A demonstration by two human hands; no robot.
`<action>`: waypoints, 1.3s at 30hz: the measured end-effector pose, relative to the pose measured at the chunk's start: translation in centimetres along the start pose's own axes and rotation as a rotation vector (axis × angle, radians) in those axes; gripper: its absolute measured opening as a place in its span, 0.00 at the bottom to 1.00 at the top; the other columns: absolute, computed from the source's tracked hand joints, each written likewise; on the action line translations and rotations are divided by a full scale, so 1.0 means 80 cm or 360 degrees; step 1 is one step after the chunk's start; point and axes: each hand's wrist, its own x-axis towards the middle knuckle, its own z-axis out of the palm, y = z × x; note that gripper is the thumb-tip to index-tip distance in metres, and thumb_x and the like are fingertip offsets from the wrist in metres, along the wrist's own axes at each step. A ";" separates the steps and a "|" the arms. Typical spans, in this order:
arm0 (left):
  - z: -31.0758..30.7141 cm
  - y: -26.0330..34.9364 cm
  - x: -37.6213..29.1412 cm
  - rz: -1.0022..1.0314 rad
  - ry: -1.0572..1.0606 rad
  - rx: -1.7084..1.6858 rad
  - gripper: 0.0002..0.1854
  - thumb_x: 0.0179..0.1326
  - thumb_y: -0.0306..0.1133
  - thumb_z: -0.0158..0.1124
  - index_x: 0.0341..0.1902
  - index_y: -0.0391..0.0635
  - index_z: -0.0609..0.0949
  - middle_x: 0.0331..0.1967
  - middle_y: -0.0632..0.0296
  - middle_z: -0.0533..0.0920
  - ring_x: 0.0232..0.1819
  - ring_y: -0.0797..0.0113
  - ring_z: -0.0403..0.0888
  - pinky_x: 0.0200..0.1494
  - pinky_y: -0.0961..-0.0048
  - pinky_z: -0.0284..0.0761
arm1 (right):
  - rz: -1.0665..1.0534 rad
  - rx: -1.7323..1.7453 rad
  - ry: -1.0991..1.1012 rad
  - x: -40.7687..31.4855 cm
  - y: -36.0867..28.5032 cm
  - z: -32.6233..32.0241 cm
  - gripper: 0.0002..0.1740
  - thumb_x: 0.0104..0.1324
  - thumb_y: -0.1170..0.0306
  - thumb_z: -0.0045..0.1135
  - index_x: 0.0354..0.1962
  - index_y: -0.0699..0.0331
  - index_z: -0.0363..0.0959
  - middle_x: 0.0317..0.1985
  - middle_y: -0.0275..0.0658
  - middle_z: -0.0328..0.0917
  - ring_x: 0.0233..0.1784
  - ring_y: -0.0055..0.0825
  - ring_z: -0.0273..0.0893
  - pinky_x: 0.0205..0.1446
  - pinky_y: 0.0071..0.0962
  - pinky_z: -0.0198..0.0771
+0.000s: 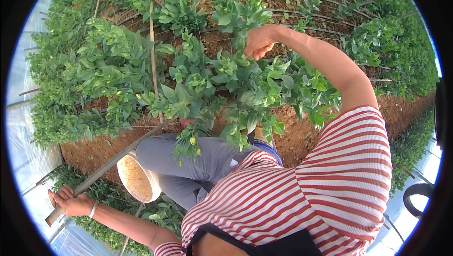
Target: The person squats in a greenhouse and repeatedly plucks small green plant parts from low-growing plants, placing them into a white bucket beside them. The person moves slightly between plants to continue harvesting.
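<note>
My left hand, with a pale bracelet at the wrist, grips the lower left end of a long pole. The pole slants up to the right, past my grey-trousered knee, to the edge of the plant bed. My right hand reaches in among leafy green plants with its fingers curled down. Leaves hide its fingertips, and whether it holds a stem cannot be told. A white bucket with pale, crumbly material in it stands beside my legs. Several yellow-green buds hang in front of my trousers.
Dark hoses and thin netting lines run across the brown soil of the bed. A thin wooden stake stands among the plants at left. Dense plants grow at right. Plastic sheeting borders the left side.
</note>
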 end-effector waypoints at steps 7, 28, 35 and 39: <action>-0.001 -0.008 0.007 0.0032 0.0037 -0.0024 0.05 0.66 0.23 0.57 0.42 0.35 0.75 0.14 0.72 0.51 0.15 0.79 0.49 0.20 0.78 0.47 | -0.0067 0.0349 -0.0120 -0.007 -0.005 0.000 0.19 0.62 0.55 0.63 0.44 0.59 0.76 0.35 0.35 0.84 0.28 0.14 0.80 0.29 0.15 0.75; -0.003 -0.011 0.008 0.0055 0.0007 0.0030 0.05 0.64 0.20 0.55 0.42 0.33 0.76 0.14 0.72 0.53 0.15 0.79 0.50 0.19 0.79 0.48 | -0.0257 -0.0013 0.0513 0.026 0.045 -0.016 0.08 0.63 0.67 0.52 0.32 0.62 0.75 0.19 0.29 0.59 0.17 0.20 0.56 0.19 0.23 0.58; -0.004 -0.009 0.007 0.0047 -0.0035 -0.0008 0.05 0.63 0.20 0.55 0.42 0.34 0.76 0.14 0.72 0.54 0.15 0.79 0.51 0.20 0.79 0.48 | -0.0315 0.0926 0.0030 0.013 0.065 0.002 0.07 0.62 0.67 0.63 0.33 0.60 0.76 0.22 0.24 0.65 0.20 0.14 0.59 0.24 0.20 0.62; -0.002 -0.007 0.006 0.0022 -0.0002 -0.0002 0.05 0.64 0.20 0.54 0.42 0.34 0.76 0.14 0.72 0.53 0.15 0.79 0.51 0.20 0.79 0.48 | -0.0543 0.1078 0.0082 -0.008 0.092 -0.029 0.08 0.67 0.64 0.56 0.34 0.58 0.71 0.26 0.24 0.70 0.22 0.13 0.62 0.28 0.19 0.65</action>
